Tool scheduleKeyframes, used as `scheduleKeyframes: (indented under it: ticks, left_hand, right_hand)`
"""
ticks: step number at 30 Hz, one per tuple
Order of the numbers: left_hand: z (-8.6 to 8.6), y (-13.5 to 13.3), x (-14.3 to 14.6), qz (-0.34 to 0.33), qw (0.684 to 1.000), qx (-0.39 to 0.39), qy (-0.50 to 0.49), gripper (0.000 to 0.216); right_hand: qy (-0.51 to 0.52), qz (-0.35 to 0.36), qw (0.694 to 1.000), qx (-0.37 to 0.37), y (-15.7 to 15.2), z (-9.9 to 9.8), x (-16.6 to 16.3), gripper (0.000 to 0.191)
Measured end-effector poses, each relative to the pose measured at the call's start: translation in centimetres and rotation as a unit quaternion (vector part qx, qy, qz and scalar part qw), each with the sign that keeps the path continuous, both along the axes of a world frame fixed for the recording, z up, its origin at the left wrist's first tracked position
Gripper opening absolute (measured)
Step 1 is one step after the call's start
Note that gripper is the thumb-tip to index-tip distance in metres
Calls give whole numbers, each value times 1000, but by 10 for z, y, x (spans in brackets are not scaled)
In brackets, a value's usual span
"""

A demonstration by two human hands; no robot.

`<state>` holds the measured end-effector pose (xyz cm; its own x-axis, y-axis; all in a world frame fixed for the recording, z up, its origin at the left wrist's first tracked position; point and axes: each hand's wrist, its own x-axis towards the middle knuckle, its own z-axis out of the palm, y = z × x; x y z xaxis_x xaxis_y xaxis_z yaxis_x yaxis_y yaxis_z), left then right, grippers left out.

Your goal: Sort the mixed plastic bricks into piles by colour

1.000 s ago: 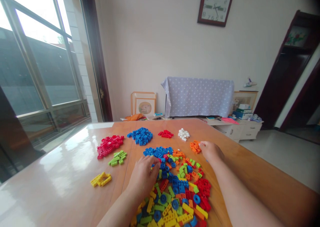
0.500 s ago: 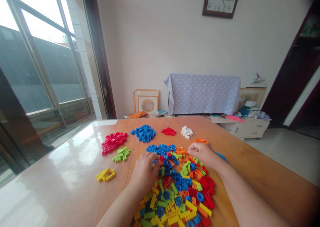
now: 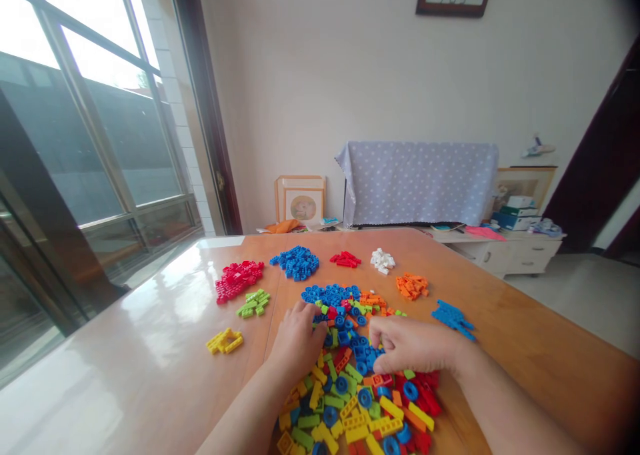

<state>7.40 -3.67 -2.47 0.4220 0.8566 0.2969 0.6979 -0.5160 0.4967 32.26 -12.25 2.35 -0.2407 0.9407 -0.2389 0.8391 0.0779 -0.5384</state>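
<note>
A big mixed heap of coloured building bricks [image 3: 350,395] lies on the wooden table [image 3: 525,368] right in front of me. My left hand [image 3: 297,341] rests on the heap's left side, fingers curled down among blue and green pieces. My right hand [image 3: 413,345] lies across the middle of the heap with fingertips pinched together over blue bricks; what they hold is hidden. Sorted groups lie beyond: red bricks [image 3: 239,279], blue bricks [image 3: 297,262], a small red group [image 3: 345,259], white bricks [image 3: 382,260], orange bricks [image 3: 412,285], green bricks [image 3: 253,303], yellow bricks [image 3: 225,341].
Flat blue pieces [image 3: 453,317] lie to the right of the heap. Behind the table stand a cloth-covered box [image 3: 417,181], framed pictures [image 3: 300,200] and a low white cabinet [image 3: 500,251]. A large window [image 3: 85,141] fills the left wall.
My right hand came back from the orange group at the far right into the middle of the heap. The left hand stayed on the heap. The view tilted down slightly.
</note>
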Motion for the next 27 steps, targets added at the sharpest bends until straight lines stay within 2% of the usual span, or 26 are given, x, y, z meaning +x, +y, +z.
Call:
scheduleKeyframes:
  ticks: [6,9,12,14,18,21,27]
  left_hand:
    - [1,-1,1,-17,1000,5,5,18]
    - [3,-1,1,-19,1000,4,8,16]
    - [3,0,2,-23,1000,5,8,15]
    - [2,-1,2,-26,1000,5,12,17]
    - [1,-2,2,-30,999,14,21,19]
    - [3,-4,3,-33,999,26,20,18]
    - [8,-7,4,-35,998,43,13,17]
  right_hand:
    - [35,-61,994,87,19,-25,-4,18]
    - [62,-77,990,105,21,-26,1,17]
    - [76,-91,987,108,17,-18,11,17]
    - [71,-72,991,84,11,-11,16,17]
    - [49,31,998,-28,-1,0,11,25]
    - [36,54,997,-52,-4,1,0,27]
    - [-30,-20,997,72,4,-3,-10,9]
